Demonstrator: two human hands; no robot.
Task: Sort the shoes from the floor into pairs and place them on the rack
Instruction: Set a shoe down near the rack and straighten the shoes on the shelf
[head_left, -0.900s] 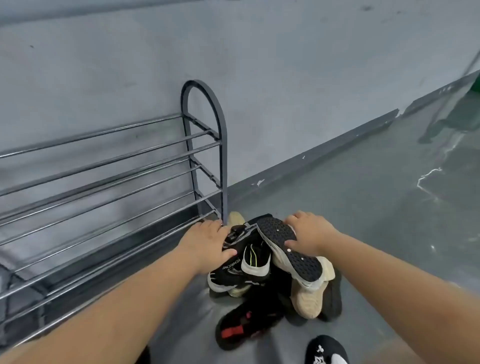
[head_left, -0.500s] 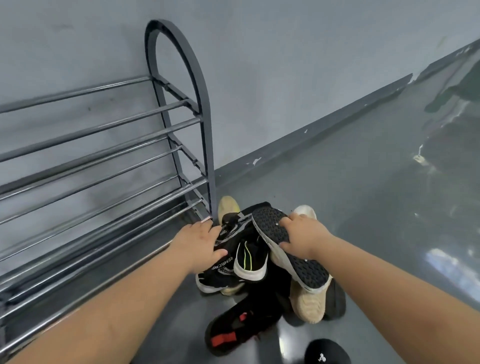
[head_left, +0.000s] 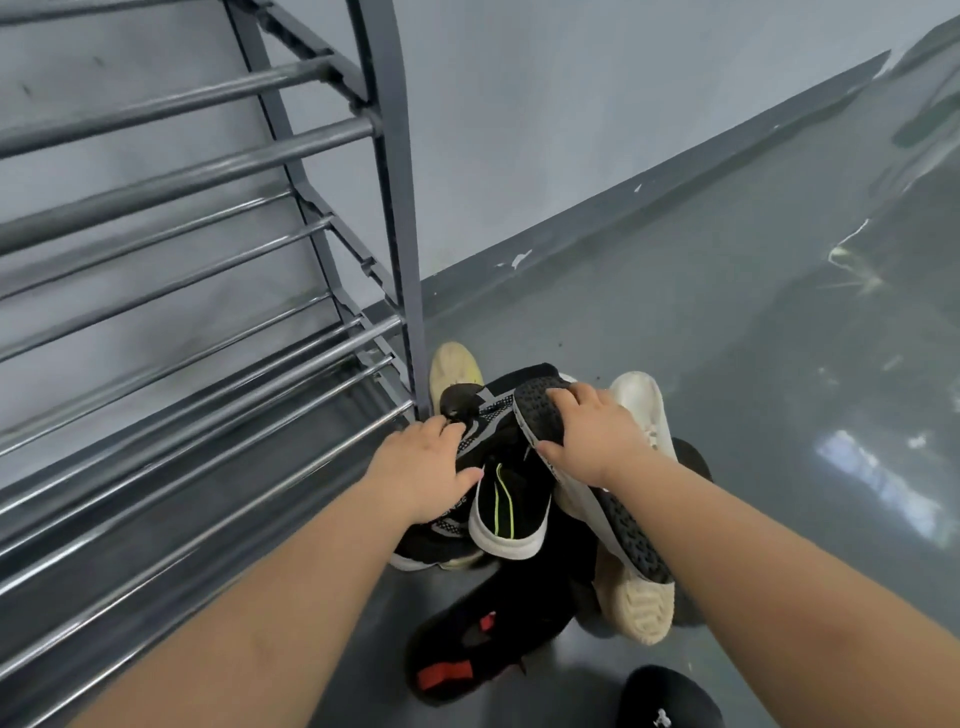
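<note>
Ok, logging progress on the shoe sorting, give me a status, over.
Left hand on black sneaker. Right hand grips upturned sole. Shoes piled on floor; rack holds none in view.

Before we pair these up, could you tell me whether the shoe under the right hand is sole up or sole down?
Sole up: the right hand holds the shoe across its dark studded tread, which faces the camera.

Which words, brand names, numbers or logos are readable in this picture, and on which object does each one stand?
White lettering on the side of the black sneaker under the left hand: mostly covered and blurred, not readable.
Small white logo on the black item at the bottom edge: a mark only, no readable letters.
The sole-up shoe gripped by the right hand: no text visible.
The rack: no label visible.
</note>
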